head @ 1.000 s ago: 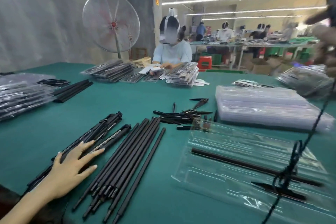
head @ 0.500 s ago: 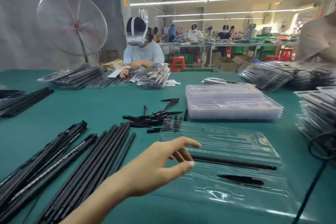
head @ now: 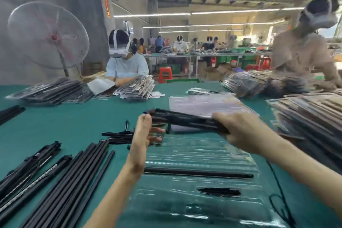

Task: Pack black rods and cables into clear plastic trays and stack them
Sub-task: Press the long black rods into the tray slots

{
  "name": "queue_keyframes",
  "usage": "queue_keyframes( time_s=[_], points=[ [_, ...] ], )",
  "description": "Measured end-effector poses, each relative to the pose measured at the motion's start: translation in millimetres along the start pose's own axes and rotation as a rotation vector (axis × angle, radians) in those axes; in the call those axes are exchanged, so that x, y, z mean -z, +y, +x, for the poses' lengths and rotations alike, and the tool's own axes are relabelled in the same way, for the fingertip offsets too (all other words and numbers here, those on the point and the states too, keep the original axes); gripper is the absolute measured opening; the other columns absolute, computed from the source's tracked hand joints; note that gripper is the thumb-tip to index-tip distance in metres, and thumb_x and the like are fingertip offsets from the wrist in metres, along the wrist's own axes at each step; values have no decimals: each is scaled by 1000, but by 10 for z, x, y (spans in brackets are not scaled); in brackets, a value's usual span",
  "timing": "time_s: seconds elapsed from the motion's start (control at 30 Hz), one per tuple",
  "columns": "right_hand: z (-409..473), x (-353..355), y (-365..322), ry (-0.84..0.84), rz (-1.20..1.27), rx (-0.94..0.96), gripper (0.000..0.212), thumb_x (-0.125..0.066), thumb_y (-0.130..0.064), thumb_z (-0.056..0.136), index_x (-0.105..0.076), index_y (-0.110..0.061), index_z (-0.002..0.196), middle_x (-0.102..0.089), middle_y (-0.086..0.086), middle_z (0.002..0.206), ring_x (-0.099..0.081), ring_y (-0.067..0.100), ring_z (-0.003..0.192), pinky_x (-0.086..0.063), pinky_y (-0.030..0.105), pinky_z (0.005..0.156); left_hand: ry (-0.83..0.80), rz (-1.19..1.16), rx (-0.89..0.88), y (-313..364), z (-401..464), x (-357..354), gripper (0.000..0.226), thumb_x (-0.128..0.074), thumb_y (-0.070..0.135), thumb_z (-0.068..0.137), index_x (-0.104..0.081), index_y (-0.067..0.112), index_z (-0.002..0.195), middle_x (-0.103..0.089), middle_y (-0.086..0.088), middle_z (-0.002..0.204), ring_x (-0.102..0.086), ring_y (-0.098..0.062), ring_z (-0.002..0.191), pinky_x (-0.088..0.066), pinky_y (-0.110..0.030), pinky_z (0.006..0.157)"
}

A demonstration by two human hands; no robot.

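1. Head view: right hand [head: 242, 131] now in frame, gripping one end of a dark bundle of rods [head: 185, 119] held level above the desk [head: 74, 122]; absent from view half a second ago.
2. Left hand [head: 143, 135] raised edge-on at the bundle's other end, fingers fairly straight and spread, fingertips touching or just beside the rod ends; blur prevents telling which. Earlier stretched flat and low over the tray, holding nothing.
3. Clear plastic tray [head: 194, 155] flat on the desk below both hands, with one long black rod [head: 198, 173] across a channel and a short black piece [head: 220, 191] in a nearer slot, both lying as before.
4. Loose black rods [head: 74, 181] fanned on the desk at lower left, well apart from the hands.
5. Small heap of short black parts [head: 118, 137] just left of the left hand.
6. Stack of empty clear trays [head: 205, 102] behind the held bundle.
7. Packed trays [head: 311, 116] piled at the right edge.
8. Black cable [head: 279, 190] trailing over the desk at lower right.
9. Camera tilted higher than before: more ceiling seen, and a second worker [head: 303, 50] at far right.
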State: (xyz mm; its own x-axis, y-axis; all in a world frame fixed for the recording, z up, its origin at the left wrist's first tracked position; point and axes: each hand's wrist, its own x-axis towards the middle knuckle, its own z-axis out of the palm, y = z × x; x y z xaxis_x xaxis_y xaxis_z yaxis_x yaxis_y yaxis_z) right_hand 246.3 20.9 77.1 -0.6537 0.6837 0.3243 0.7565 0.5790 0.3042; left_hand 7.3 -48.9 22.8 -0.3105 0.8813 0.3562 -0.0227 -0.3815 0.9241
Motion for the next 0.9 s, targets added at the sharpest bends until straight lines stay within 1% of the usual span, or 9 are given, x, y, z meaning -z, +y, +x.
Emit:
queue_keyframes(
  time_s=[0.1, 0.17, 0.23, 0.3, 0.47, 0.63, 0.77, 0.83, 0.9],
  points=[
    [-175, -513, -396, -81, 92, -32, 28, -44, -36, 94, -39, -25, 119, -65, 2, 110, -61, 31, 97, -35, 35, 65, -8, 100, 151, -199, -64, 115, 57, -61, 57, 77, -48, 21, 120, -65, -1, 95, -67, -13, 79, -50, -28, 73],
    [-144, -649, -417, -74, 127, -30, 31, -43, -36, 92, -38, -24, 121, -62, -1, 114, -62, 30, 98, -37, 35, 66, 43, 103, 283, -343, -92, 163, 51, -67, 53, 80, -51, 22, 116, -65, -2, 98, -65, -14, 68, -52, -29, 71],
    [-241, -849, -622, -105, 178, -7, 42, -45, -34, 89, -36, -22, 127, -58, 0, 118, -60, 28, 102, -42, 35, 73, 101, 66, 389, -463, -115, 219, 40, -70, 34, 83, -53, 12, 112, -65, -2, 88, -59, -14, 55, -52, -28, 60],
    [-265, -986, -690, -154, 260, -25, 54, -48, -33, 84, -32, -23, 134, -53, -1, 120, -57, 26, 105, -44, 35, 80, 121, 35, 428, -572, -142, 306, 32, -71, 18, 83, -56, 4, 108, -65, -3, 77, -57, -14, 52, -48, -23, 48],
    [-356, -1176, -665, -116, 385, -24, 66, -50, -41, 76, -29, -33, 138, -45, -11, 125, -41, 13, 118, -35, 25, 95, 100, 163, 434, -723, -196, 579, 41, -79, 8, 74, -59, 11, 110, -65, -7, 82, -54, -12, 54, -45, -22, 53],
    [-502, -1170, -556, -64, 506, -54, 69, -50, -53, 73, -26, -46, 138, -43, -23, 117, -43, 2, 110, -29, 14, 78, 140, 318, 393, -756, -212, 769, 59, -83, 38, 57, -53, 20, 104, -63, -10, 95, -56, -10, 51, -47, -27, 58],
    [-582, -1136, -506, 138, 487, -39, 55, -82, -53, 58, -62, -36, 106, -58, -21, 88, -59, 4, 79, -42, 13, 61, 74, 387, 396, -780, -196, 797, 71, -80, 51, 44, -54, 18, 101, -63, 0, 64, -51, -12, 48, -44, -26, 55],
    [-593, -1137, -479, 189, 502, -22, 45, -87, -49, 57, -63, -33, 92, -57, -20, 85, -57, 5, 75, -47, 18, 61, 34, 420, 390, -799, -175, 769, 63, -82, 48, 50, -53, 20, 99, -64, -3, 73, -48, -12, 49, -42, -24, 54],
    [-611, -1163, -434, 215, 508, 17, 41, -90, -34, 57, -62, -30, 88, -56, -17, 86, -55, 8, 76, -49, 24, 63, -7, 484, 360, -815, -145, 738, 51, -83, 42, 60, -52, 22, 95, -63, -6, 95, -53, -15, 66, -44, -27, 66]
  ],
)
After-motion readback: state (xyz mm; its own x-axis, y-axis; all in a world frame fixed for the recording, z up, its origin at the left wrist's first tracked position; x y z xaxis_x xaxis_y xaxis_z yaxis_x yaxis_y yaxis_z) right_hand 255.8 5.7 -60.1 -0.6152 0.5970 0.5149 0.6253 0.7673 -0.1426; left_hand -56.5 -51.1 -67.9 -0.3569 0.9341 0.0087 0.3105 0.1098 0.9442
